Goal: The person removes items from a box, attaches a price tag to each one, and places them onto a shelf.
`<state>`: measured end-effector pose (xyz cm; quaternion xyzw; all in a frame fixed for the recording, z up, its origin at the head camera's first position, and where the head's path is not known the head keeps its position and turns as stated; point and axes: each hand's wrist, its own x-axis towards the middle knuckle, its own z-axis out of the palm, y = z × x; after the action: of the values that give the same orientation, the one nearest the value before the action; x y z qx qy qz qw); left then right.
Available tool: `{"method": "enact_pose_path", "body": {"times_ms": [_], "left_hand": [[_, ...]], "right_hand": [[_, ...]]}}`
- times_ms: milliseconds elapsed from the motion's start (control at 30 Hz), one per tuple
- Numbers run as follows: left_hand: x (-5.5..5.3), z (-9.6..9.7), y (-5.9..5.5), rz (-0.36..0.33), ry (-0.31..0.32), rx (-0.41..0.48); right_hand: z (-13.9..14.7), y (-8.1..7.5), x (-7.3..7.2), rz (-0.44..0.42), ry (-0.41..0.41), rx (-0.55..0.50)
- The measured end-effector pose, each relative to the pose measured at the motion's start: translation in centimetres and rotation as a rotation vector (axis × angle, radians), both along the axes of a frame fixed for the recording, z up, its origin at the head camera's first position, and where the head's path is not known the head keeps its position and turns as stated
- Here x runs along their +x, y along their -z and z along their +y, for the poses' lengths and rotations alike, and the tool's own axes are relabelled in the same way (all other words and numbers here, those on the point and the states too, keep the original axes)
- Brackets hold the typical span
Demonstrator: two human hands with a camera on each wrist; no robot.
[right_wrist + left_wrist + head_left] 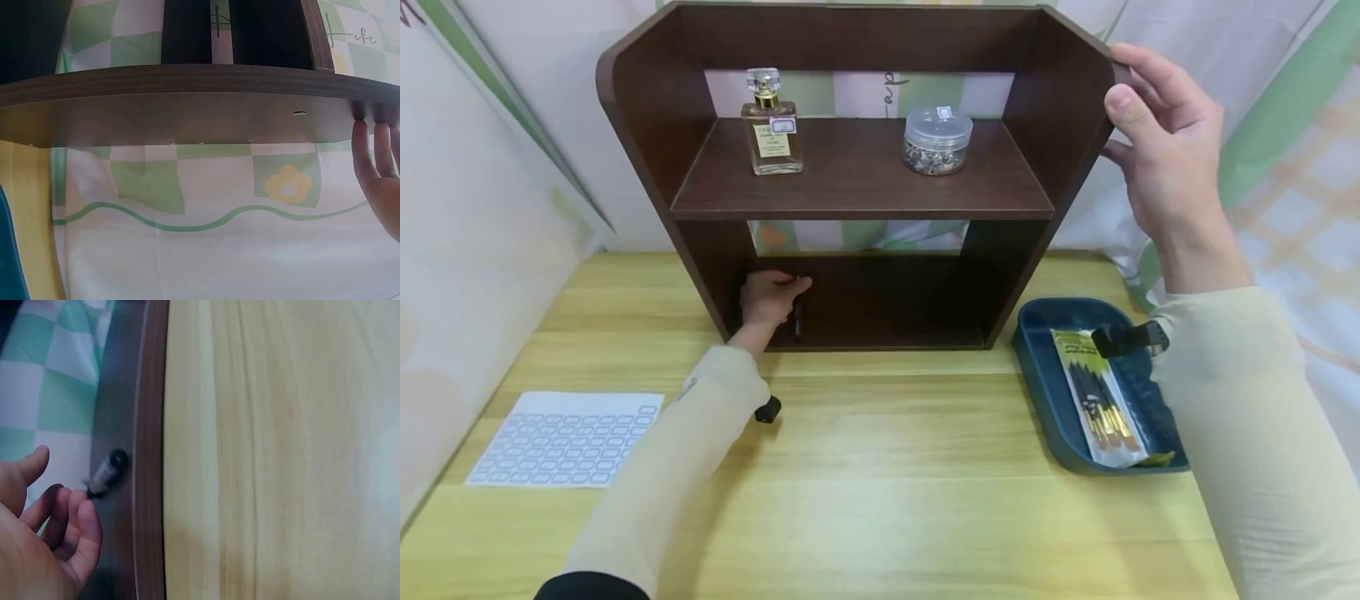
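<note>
A dark brown two-tier desktop shelf [865,187] stands at the back of the table. Inside its lower tier, toward the left wall, is my left hand [771,296]. Beside those fingertips is a small slender dark item [798,321], black with a greyish middle; its kind is unclear. In the left wrist view the thumb stands apart from the loosely bent fingers [87,534], and the item [108,475] lies just past them. My right hand [1172,133] holds the shelf's upper right side panel, thumb at the front edge, fingers [364,153] against the outer face.
On the upper tier stand a perfume bottle [772,133] and a clear lidded jar [937,146] of small silvery bits. A blue bin [1037,375] at the right holds a packet of paintbrushes [1101,400]. A label sheet [565,437] lies at the left.
</note>
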<state>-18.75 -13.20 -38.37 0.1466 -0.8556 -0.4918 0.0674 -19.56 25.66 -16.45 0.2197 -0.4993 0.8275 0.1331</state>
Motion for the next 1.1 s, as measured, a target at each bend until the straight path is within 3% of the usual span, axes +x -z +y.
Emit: {"method": "enact_pose_path", "body": {"times_ms": [200,433,633,833,1000,1100], "left_hand": [[0.9,0.6,-0.7,0.057,0.048,-0.008],[3.0,1.7,-1.5,0.096,0.119,0.156],[4.9,3.1,-2.0,0.124,0.197,0.244],[6.4,4.6,-2.6,0.093,0.251,0.336],[7.3,5.2,-2.9,0.063,0.294,0.394],[7.9,5.5,-2.8,0.056,0.311,0.425]], "right_hand": [[-0.1,0.1,0.1,-0.018,-0.020,-0.032],[-0.2,0.2,0.1,-0.016,-0.014,-0.032],[0.0,0.3,0.1,-0.018,-0.013,-0.017],[0.6,0.2,0.6,-0.018,0.016,0.049],[1.6,0.3,1.4,0.082,0.073,0.123],[2.6,0.8,2.1,0.070,0.098,0.145]]}}
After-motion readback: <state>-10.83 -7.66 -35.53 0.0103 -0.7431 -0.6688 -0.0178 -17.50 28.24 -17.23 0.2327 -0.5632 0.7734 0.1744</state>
